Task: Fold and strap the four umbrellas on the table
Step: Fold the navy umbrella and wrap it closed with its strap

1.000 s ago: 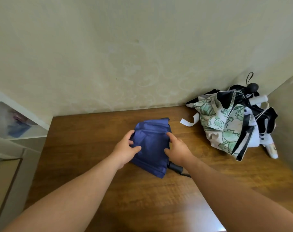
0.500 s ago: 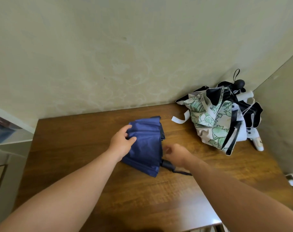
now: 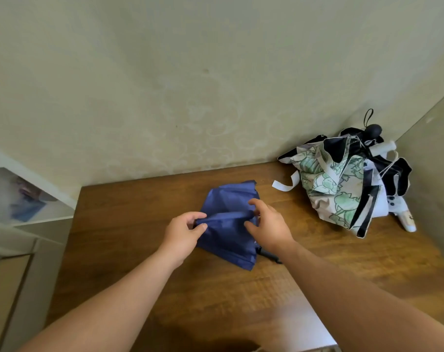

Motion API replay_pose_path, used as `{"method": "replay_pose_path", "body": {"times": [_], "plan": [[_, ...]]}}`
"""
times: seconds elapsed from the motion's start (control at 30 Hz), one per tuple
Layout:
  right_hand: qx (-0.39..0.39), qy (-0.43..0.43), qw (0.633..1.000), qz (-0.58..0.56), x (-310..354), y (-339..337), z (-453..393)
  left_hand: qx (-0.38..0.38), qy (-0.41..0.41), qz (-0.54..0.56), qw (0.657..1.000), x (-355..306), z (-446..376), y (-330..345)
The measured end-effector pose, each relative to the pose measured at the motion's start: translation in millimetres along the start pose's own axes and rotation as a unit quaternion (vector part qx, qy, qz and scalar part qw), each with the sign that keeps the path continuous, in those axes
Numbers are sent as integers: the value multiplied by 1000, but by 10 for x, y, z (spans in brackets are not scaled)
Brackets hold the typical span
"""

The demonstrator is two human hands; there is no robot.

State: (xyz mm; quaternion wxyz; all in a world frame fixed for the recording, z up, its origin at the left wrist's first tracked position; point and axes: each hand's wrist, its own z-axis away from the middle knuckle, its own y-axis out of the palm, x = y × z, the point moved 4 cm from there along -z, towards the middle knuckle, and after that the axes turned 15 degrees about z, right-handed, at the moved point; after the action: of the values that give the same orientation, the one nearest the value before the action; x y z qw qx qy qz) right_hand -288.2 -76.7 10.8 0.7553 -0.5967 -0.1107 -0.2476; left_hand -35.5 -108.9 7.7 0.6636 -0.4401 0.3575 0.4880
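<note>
Left hand pinches a fold of the blue umbrella, mid-surface. Right hand, fingers curled, gathers its canopy at the other edge. Fabric loose, no strap fastened: folding under way. Far right corner: heap of other umbrellas, unfolded, all outstanding.

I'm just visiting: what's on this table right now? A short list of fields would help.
surface: wooden table
in work: blue umbrella, lying loose on the table
left hand: pinches a fold of the blue fabric
right hand: fingers curled on the fabric's right side
waiting: pile of umbrellas in the far right corner, unstrapped
handle: dark, near the right wrist
</note>
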Motion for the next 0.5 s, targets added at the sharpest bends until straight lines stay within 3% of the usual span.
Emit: {"method": "replay_pose_path", "body": {"times": [0.33, 0.5], "plan": [[-62, -58, 991, 100, 274, 149, 482, 36, 14, -28, 999, 181, 295, -283], [-141, -158, 962, 170, 283, 328, 948, 82, 5, -114, 990, 302, 431, -424]]}}
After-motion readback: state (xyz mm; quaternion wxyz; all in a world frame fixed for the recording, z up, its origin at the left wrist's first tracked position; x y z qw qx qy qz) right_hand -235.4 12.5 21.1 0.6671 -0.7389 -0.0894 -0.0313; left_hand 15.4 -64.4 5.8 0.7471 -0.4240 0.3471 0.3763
